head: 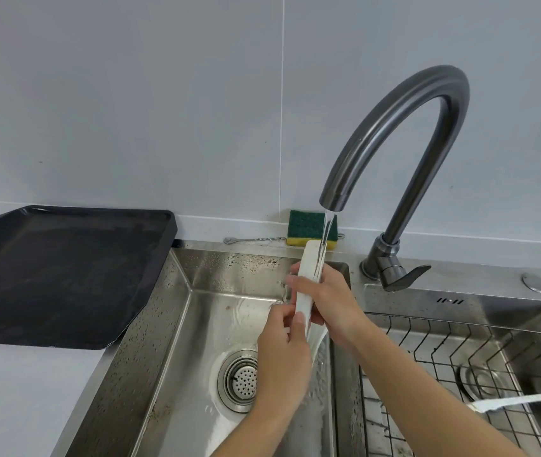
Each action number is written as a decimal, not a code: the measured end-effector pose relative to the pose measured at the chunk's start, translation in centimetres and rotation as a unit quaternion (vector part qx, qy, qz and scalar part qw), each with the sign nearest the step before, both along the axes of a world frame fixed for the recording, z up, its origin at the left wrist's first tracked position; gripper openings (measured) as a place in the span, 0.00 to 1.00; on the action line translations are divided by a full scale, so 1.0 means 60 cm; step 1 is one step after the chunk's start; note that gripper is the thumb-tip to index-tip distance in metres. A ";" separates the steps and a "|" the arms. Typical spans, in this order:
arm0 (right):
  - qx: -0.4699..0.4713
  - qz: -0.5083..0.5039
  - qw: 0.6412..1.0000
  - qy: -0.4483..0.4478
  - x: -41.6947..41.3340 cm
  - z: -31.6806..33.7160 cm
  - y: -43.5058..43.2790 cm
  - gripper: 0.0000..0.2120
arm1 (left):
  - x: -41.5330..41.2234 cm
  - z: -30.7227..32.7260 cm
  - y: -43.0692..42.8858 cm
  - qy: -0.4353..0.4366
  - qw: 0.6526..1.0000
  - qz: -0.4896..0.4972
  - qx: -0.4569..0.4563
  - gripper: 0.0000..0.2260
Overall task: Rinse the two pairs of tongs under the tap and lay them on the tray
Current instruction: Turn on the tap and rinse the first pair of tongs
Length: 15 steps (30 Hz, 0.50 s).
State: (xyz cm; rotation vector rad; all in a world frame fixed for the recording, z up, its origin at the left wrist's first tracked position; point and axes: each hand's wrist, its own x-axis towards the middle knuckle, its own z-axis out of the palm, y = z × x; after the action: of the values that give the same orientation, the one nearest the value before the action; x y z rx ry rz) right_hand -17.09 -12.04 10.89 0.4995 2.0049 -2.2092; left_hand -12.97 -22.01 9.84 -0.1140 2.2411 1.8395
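I hold a white pair of tongs (pixel 308 268) upright over the left sink basin (pixel 196 318), its closed end up under the stream from the grey tap (pixel 394 133). My right hand (pixel 332 298) grips the tongs' upper half from the right. My left hand (pixel 284 354) holds the lower part, thumb pressed on the front face. A second white pair of tongs (pixel 510 402) lies on the wire rack in the right basin. The black tray (pixel 54 275) sits on the counter to the left with nothing on it.
A green and yellow sponge (pixel 308 227) and a thin metal utensil (pixel 252 240) lie on the ledge behind the sink. The wire rack (pixel 427 351) fills the right basin. The tap lever (pixel 407 275) points right. A round strainer (pixel 239 380) covers the left drain.
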 end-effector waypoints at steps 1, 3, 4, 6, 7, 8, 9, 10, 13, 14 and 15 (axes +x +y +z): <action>0.004 0.002 1.000 0.008 0.000 -0.001 -0.002 0.04 | 0.003 -0.004 0.000 0.008 1.000 0.004 -0.004 0.07; 0.008 -0.008 1.000 0.018 0.002 -0.006 -0.005 0.04 | 0.010 -0.011 0.000 0.021 1.000 0.011 -0.011 0.07; 0.009 -0.016 1.000 0.019 0.002 -0.009 -0.006 0.05 | 0.013 -0.015 0.000 0.028 0.999 0.014 -0.017 0.07; -0.005 -0.031 0.999 0.024 0.001 -0.012 -0.006 0.06 | 0.021 -0.021 -0.002 0.031 0.999 0.012 -0.019 0.07; -0.019 -0.040 0.999 0.027 0.000 -0.012 -0.004 0.06 | 0.024 -0.023 -0.002 0.026 1.000 0.010 -0.012 0.07; -0.034 -0.049 0.998 0.031 -0.001 -0.012 -0.004 0.05 | 0.026 -0.026 -0.004 0.019 1.000 0.008 -0.001 0.06; -0.045 -0.060 0.997 0.032 -0.002 -0.010 -0.002 0.04 | 0.025 -0.027 -0.004 0.012 1.000 0.008 0.009 0.06; -0.049 -0.067 0.996 0.031 -0.003 -0.009 -0.001 0.03 | 0.024 -0.027 -0.004 0.006 1.000 0.009 0.017 0.06; -0.038 -0.067 0.996 0.033 -0.007 -0.002 -0.001 0.05 | 0.011 -0.017 -0.004 -0.014 0.999 0.007 0.049 0.08; -0.038 -0.064 0.997 0.034 -0.008 -0.001 -0.001 0.07 | 0.005 -0.012 -0.003 -0.020 0.998 0.006 0.060 0.09; -0.040 -0.062 0.997 0.032 -0.009 0.000 -0.002 0.08 | -0.001 -0.005 -0.002 -0.026 0.997 0.004 0.070 0.09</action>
State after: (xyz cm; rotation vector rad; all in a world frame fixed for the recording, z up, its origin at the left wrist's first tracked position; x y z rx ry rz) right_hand -17.61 -12.18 10.90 0.5652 1.9568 -2.3963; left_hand -13.01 -22.13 9.52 -0.1430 2.0721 1.9681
